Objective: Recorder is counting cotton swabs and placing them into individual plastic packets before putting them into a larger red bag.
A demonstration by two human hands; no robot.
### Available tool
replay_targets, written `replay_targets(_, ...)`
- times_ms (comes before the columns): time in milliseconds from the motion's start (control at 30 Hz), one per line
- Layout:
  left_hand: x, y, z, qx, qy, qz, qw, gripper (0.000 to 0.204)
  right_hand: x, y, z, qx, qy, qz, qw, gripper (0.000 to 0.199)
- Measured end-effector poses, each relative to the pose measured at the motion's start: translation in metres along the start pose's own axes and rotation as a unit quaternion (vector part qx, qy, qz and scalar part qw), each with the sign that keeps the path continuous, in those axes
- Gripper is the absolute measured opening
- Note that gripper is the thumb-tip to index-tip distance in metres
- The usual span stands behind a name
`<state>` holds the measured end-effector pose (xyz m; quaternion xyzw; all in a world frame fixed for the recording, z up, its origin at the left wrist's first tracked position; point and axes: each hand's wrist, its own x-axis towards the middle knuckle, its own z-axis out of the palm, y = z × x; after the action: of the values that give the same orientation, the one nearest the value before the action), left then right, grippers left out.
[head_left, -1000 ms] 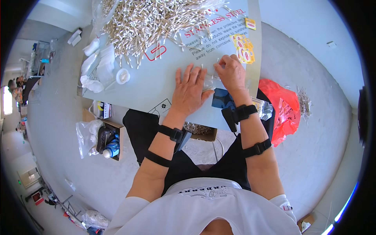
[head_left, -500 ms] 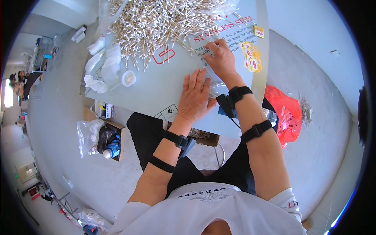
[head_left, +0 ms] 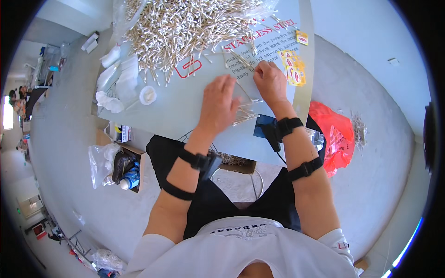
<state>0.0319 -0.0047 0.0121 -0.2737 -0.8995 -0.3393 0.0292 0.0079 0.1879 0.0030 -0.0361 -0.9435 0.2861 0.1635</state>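
Note:
A large heap of cotton swabs (head_left: 185,34) covers the far part of the table (head_left: 181,102). My left hand (head_left: 217,104) is over the table, palm down, fingers stretched out and slightly blurred, with nothing visible in it. To its right, my right hand (head_left: 270,83) is closed, fingers curled in. Loose swabs lie just beyond its fingertips, but whatever it pinches is hidden. Between my hands rests a small group of swabs (head_left: 245,116), with another slanting above it. A small round white tub (head_left: 148,95) stands left of my left hand.
White cotton-like packs (head_left: 126,78) lie at the table's left. Small yellow labels (head_left: 294,69) are at the right edge. A dark flat device (head_left: 265,126) sits by my right wrist. A red plastic bag (head_left: 336,139) is at the right, an open box (head_left: 130,169) at the left.
My left hand has moved left and my right hand slightly nearer to me; they are further apart. The right fingers have curled in. Swabs between the hands now show more fully.

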Motion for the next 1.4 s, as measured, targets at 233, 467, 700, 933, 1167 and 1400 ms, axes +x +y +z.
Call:
replay_targets(233,0.074,-0.034,0.004,0.241,-0.043,0.078,0.966,0.055,-0.015,-0.001,-0.006,0.012,0.028,0.008,0.999,0.003)
replay_targets(467,0.087,-0.064,-0.008,0.296,0.014,0.016,0.955,0.06,-0.02,0.002,-0.017,0.081,-0.032,0.009,0.996,0.008)
replay_targets(700,0.012,0.019,-0.007,0.173,-0.147,0.066,0.972,0.073,-0.041,-0.006,-0.028,0.109,-0.077,-0.02,0.991,0.007)
replay_targets(933,-0.049,0.049,0.016,0.144,-0.074,0.033,0.986,0.08,-0.071,-0.007,-0.039,0.127,-0.051,-0.058,0.989,0.011)
replay_targets(1167,-0.034,0.047,0.013,0.117,-0.033,0.021,0.992,0.07,-0.102,-0.009,-0.042,0.268,0.021,0.069,0.961,0.031)
replay_targets(1400,-0.051,0.025,-0.015,0.085,0.021,-0.016,0.996,0.051,-0.107,-0.019,-0.049,0.168,-0.024,-0.061,0.984,0.034)
